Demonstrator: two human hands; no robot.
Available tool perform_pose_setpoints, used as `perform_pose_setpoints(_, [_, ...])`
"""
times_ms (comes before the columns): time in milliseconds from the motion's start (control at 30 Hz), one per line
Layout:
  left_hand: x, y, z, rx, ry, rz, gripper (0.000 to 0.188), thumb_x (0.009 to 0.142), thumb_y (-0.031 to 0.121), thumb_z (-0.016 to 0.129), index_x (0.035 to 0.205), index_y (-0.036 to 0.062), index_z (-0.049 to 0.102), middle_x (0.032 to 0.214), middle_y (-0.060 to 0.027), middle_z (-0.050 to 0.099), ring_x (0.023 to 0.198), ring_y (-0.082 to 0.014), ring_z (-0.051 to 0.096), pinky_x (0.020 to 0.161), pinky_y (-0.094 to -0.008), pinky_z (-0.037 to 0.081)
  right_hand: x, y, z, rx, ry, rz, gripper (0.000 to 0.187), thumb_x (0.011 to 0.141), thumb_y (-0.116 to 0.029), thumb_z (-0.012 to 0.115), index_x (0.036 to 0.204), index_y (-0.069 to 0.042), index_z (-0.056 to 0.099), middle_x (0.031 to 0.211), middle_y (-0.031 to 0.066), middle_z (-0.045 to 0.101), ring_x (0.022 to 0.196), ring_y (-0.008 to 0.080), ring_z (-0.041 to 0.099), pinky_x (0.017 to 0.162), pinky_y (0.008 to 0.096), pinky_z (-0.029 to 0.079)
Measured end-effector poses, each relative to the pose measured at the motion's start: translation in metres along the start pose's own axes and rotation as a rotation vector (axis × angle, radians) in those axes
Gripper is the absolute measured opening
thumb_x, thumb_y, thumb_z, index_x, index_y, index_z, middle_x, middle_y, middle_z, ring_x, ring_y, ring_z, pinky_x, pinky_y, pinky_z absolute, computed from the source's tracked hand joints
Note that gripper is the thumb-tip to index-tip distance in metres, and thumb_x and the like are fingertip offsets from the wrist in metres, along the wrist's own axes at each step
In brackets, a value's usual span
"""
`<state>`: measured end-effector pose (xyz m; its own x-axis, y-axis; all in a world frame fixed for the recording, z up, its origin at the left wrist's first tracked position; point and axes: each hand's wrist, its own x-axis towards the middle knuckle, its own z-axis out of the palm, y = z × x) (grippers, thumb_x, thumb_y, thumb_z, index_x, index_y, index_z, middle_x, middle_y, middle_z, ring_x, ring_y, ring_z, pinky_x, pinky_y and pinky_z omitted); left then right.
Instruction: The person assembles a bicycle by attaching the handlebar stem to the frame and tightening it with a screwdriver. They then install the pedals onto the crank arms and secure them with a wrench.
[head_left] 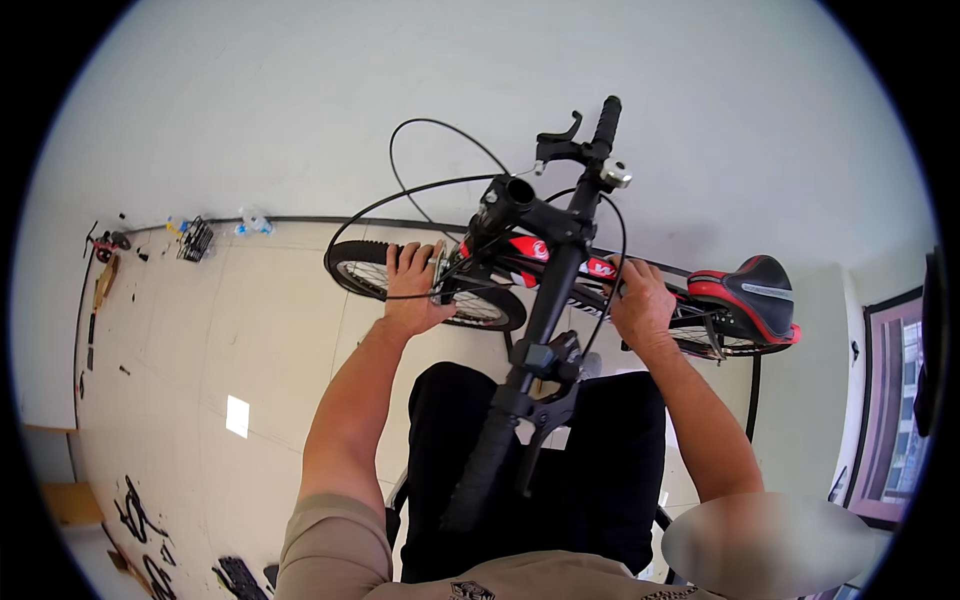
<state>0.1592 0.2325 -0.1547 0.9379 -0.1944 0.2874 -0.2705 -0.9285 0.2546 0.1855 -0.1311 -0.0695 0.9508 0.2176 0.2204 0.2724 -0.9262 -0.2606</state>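
A black and red bicycle stands crosswise in front of me. Its front wheel (pixel 346 258) points left and its black and red saddle (pixel 752 290) is at the right. My left hand (pixel 415 290) is closed over the front wheel beside the fork, fingers across the tyre and thumb toward me. The red, white and black frame (pixel 530 250) has my right hand (pixel 640 300) wrapped round it, between handlebar and saddle; its fingertips are partly hidden. The handlebar (pixel 556 300) runs from the wall side down toward my lap, with a silver bell (pixel 616 173) and looping black cables.
A pale wall (pixel 300 110) rises close behind the bicycle. Along it at the left lie a black wire basket (pixel 197 240) and plastic bags (pixel 255 222). Dark parts (pixel 140 515) lie on the tiled floor at lower left. A window (pixel 890 400) is at the right.
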Motion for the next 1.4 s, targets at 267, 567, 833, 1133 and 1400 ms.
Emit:
perform_pose_setpoints(267, [0.007, 0.000, -0.004, -0.011, -0.055, 0.027, 0.098, 0.056, 0.036, 0.078, 0.143, 0.0043, 0.046, 0.132, -0.0147, 0.050, 0.134, -0.0353, 0.037, 0.119, -0.0603, 0.013, -0.001, -0.002, -0.005, 0.026, 0.014, 0.034, 0.044, 0.078, -0.015, 0.076, 0.119, -0.017, 0.063, 0.108, 0.0049, 0.064, 0.106, 0.0302, 0.060, 0.083, 0.0436, 0.053])
perform_pose_setpoints(567, [0.012, -0.008, 0.010, -0.003, -0.007, 0.112, 0.078, 0.056, 0.038, 0.080, 0.124, 0.0050, 0.061, 0.133, -0.0148, 0.051, 0.133, -0.0371, 0.039, 0.118, -0.0612, 0.016, -0.005, 0.004, -0.007, 0.067, 0.014, 0.061, 0.042, 0.079, -0.016, 0.075, 0.119, -0.014, 0.064, 0.110, 0.0065, 0.065, 0.108, 0.0306, 0.060, 0.083, 0.0440, 0.052])
perform_pose_setpoints(833, [0.005, -0.026, 0.029, 0.192, -0.126, 0.056, 0.073, 0.079, 0.036, 0.071, 0.141, 0.0065, 0.046, 0.140, -0.0143, 0.043, 0.140, -0.0351, 0.030, 0.121, -0.0592, 0.010, -0.006, 0.014, 0.008, 0.122, 0.048, 0.040, 0.037, 0.083, -0.007, 0.063, 0.119, -0.017, 0.065, 0.105, 0.0052, 0.065, 0.105, 0.0292, 0.060, 0.081, 0.0438, 0.052])
perform_pose_setpoints(1133, [0.005, -0.023, 0.032, 0.287, -0.092, 0.158, 0.065, 0.080, 0.041, 0.067, 0.131, 0.0030, 0.055, 0.134, -0.0224, 0.044, 0.135, -0.0419, 0.032, 0.118, -0.0623, 0.012, -0.009, 0.015, 0.009, 0.060, 0.055, 0.063, 0.039, 0.084, -0.012, 0.068, 0.122, -0.018, 0.063, 0.109, 0.0041, 0.065, 0.106, 0.0281, 0.060, 0.082, 0.0416, 0.054])
perform_pose_setpoints(1400, [0.002, -0.019, 0.032, 0.244, -0.136, 0.049, 0.104, 0.059, 0.043, 0.085, 0.140, -0.0059, 0.041, 0.146, -0.0216, 0.039, 0.142, -0.0389, 0.027, 0.121, -0.0580, 0.012, -0.011, 0.009, 0.014, 0.056, 0.065, 0.036, 0.036, 0.086, -0.008, 0.063, 0.121, -0.018, 0.060, 0.110, 0.0067, 0.063, 0.108, 0.0318, 0.059, 0.082, 0.0462, 0.054])
